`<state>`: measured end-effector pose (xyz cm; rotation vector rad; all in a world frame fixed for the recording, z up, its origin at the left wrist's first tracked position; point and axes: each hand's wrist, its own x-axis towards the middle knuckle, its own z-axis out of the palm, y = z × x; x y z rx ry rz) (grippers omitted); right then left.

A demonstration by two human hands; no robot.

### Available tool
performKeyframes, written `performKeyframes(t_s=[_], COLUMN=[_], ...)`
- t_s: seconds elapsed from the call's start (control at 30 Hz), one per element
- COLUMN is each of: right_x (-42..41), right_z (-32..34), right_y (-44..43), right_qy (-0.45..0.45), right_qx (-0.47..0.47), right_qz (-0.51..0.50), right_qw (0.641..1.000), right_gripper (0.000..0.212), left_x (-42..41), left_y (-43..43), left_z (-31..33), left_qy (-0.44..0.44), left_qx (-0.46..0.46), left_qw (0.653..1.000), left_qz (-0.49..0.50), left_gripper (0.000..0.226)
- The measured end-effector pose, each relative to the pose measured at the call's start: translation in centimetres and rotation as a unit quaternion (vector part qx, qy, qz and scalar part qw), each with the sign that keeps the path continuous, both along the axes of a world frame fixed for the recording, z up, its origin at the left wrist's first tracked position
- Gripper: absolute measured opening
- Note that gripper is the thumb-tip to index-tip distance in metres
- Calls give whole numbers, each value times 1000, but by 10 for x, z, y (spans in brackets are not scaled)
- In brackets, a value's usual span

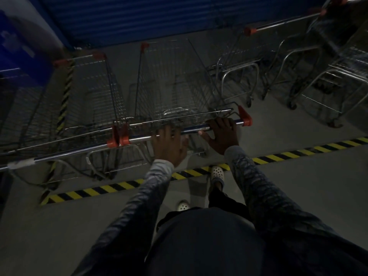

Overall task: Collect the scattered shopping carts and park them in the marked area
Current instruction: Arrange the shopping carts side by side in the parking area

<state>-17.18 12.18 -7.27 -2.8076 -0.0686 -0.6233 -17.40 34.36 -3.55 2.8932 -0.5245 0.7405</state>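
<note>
Beyond the hazard-tape line [111, 188] on the floor, the shopping cart [175, 86] stands straight ahead of the person, its long axis pointing away toward the blue wall [139, 16], just beside a parked cart [95, 86]. The left hand [169, 145] and the right hand [222, 134] both grasp its handle bar [193, 130], equally near

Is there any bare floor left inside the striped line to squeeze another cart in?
Free: the floor patch between the pushed cart and the cluster of carts on the right, bordered by the striped tape. Crowded: the left side, where the pushed cart stands tight beside its neighbour cart, handle ends side by side.
</note>
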Motion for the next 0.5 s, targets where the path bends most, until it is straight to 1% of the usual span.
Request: performKeyframes(t_s=[0.07,0.13,0.23,0.33,0.43,0.5], right_x=[0,0,-1,-2,0,-1], right_z=[-1,-1,1,0,1,2], right_y=[-1,-2,0,0,0,0], right_qy=[-1,-4,-2,-12,-20,-27], right_qx=[-5,-7,0,3,14,42], right_qz=[0,4,2,-10,-3,7], right_qw=[1000,1000,1000,1000,1000,999], right_gripper=[48,47,47,47,49,49], left_x=[-5,-1,14,33,47,50], left_y=[-18,-19,-1,30,56,63], left_z=[-2,-2,2,12,20,21], left_qy=[0,11,9,-15,-6,13], left_qx=[-18,-31,-41,-55,-64,-68], left_qw=[999,999,999,996,991,988], left_qz=[-32,-27,17,67,116,141], left_gripper=[38,38,41,37,38,38])
